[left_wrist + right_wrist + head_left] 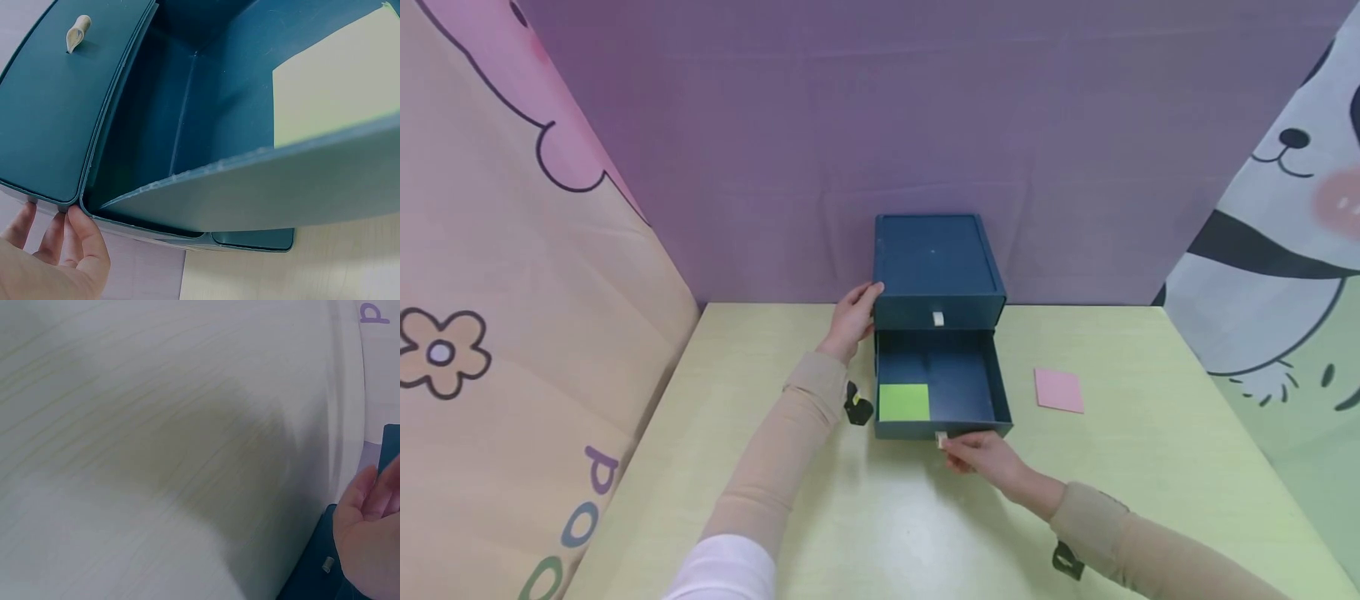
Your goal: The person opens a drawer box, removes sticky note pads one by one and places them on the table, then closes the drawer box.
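Observation:
A dark blue drawer cabinet (931, 250) stands against the back wall. Its middle drawer (966, 379) is pulled out, with a green sticky note (904, 403) lying in its front left corner. My right hand (988, 460) pinches the cream pull tab (942, 439) on that drawer's front; in the right wrist view the fingertips are mostly cut off at the edge. Against the cabinet's left side, my left hand (852, 318) rests its fingertips, thumb near the top front corner. The closed top drawer (47, 119) has its own tab (78, 32).
Right of the cabinet, a pink sticky note (1059, 391) lies on the pale wood-grain table (760, 367). A lower drawer (253, 239) is closed beneath the pulled-out one. A purple curtain (760, 150) hangs behind, with printed cloths on both sides.

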`<state>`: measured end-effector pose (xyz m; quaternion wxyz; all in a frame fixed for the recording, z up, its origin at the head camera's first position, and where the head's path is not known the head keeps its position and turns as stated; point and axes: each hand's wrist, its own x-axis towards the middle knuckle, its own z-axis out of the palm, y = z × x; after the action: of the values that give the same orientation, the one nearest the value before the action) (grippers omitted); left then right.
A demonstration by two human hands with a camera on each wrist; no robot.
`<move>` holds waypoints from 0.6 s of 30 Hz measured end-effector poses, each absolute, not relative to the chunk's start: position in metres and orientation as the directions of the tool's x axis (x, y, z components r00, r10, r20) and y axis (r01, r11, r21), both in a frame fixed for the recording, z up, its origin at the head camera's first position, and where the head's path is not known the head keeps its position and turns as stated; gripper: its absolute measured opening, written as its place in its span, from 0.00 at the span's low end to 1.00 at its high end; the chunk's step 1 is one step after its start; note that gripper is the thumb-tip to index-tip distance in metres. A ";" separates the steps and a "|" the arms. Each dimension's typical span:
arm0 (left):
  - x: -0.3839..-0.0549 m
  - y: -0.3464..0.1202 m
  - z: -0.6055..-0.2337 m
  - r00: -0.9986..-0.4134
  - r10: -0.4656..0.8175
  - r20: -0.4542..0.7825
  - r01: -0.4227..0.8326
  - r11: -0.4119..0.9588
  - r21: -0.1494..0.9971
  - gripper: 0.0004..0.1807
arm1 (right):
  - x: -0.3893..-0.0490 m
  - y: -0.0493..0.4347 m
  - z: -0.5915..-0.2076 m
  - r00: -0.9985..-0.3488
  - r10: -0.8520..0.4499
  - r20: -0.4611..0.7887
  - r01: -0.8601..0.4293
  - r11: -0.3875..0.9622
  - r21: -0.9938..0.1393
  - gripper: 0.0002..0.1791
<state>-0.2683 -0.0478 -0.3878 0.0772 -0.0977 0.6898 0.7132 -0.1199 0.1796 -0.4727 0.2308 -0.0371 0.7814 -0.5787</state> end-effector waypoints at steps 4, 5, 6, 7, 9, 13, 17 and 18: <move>-0.268 -0.048 -0.388 -0.968 -0.025 -0.249 -0.249 -0.029 0.968 0.33 | -0.123 0.186 -0.474 -0.824 -0.460 -0.330 0.158 0.374 -0.914 0.24; -0.268 -0.048 -0.388 -0.968 -0.026 -0.250 -0.249 -0.028 0.968 0.33 | -0.124 0.188 -0.473 -0.799 -0.497 -0.337 0.136 0.396 -0.908 0.24; -0.268 -0.048 -0.388 -0.968 -0.027 -0.249 -0.248 -0.029 0.968 0.33 | -0.125 0.190 -0.472 -0.773 -0.531 -0.345 0.116 0.418 -0.901 0.24; -0.269 -0.048 -0.388 -0.968 -0.028 -0.248 -0.247 -0.029 0.969 0.33 | -0.126 0.191 -0.470 -0.749 -0.560 -0.354 0.096 0.437 -0.894 0.24; -0.269 -0.048 -0.388 -0.969 -0.030 -0.244 -0.243 -0.031 0.969 0.33 | -0.128 0.193 -0.465 -0.708 -0.603 -0.368 0.053 0.475 -0.879 0.23; -0.269 -0.048 -0.388 -0.971 -0.031 -0.239 -0.238 -0.031 0.971 0.33 | -0.132 0.193 -0.450 -0.651 -0.666 -0.363 -0.039 0.507 -0.861 0.21; -0.268 -0.048 -0.388 -0.970 -0.029 -0.243 -0.242 -0.028 0.970 0.33 | -0.134 0.192 -0.431 -0.615 -0.704 -0.355 -0.102 0.518 -0.849 0.19; -0.268 -0.048 -0.388 -0.969 -0.029 -0.244 -0.243 -0.027 0.970 0.33 | -0.135 0.192 -0.426 -0.609 -0.709 -0.356 -0.112 0.520 -0.847 0.20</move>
<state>-0.2684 -0.0477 -0.3882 0.0753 -0.0983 0.6936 0.7096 -0.1347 0.1918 -0.4260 0.3590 -0.2583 0.7946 -0.4160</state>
